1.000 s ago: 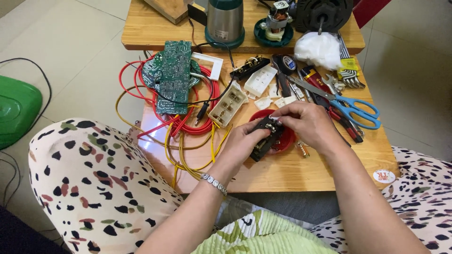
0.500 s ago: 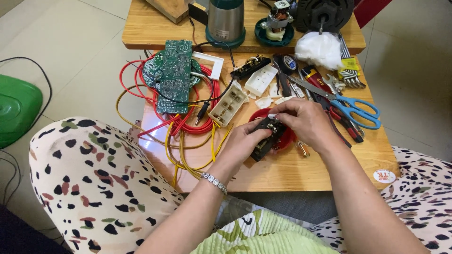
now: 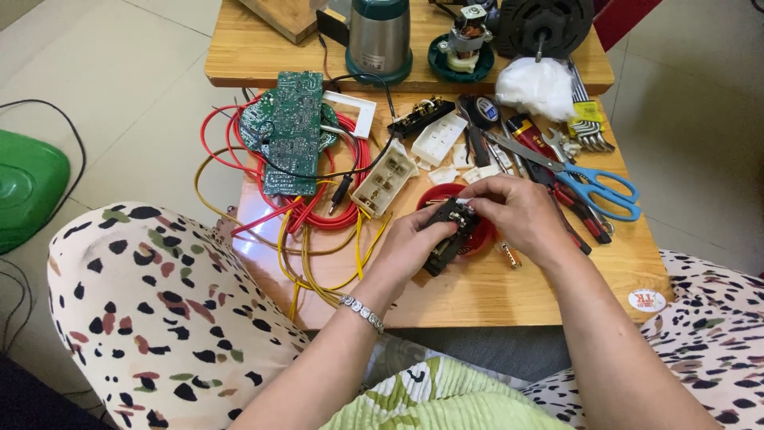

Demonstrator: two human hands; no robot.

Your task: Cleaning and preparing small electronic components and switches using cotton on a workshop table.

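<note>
My left hand (image 3: 407, 243) grips a black rectangular switch block (image 3: 446, 243) from the left, just above a red round dish (image 3: 482, 232) on the low wooden table (image 3: 493, 287). My right hand (image 3: 521, 209) pinches the block's upper end with its fingertips, where a small white piece shows. Both hands meet over the dish. A silver bracelet (image 3: 362, 311) circles my left wrist.
Red and yellow wires (image 3: 318, 211) coil at the table's left under green circuit boards (image 3: 288, 131). A beige socket body (image 3: 384, 180), white plastic parts (image 3: 439, 137), blue-handled scissors (image 3: 593, 185), screwdrivers and wrenches lie behind. A blender base (image 3: 380, 33) and motors stand on the rear table.
Almost nothing has moved. My right fingertips have shifted slightly on the top end of the black block, and the view has tipped a little.
</note>
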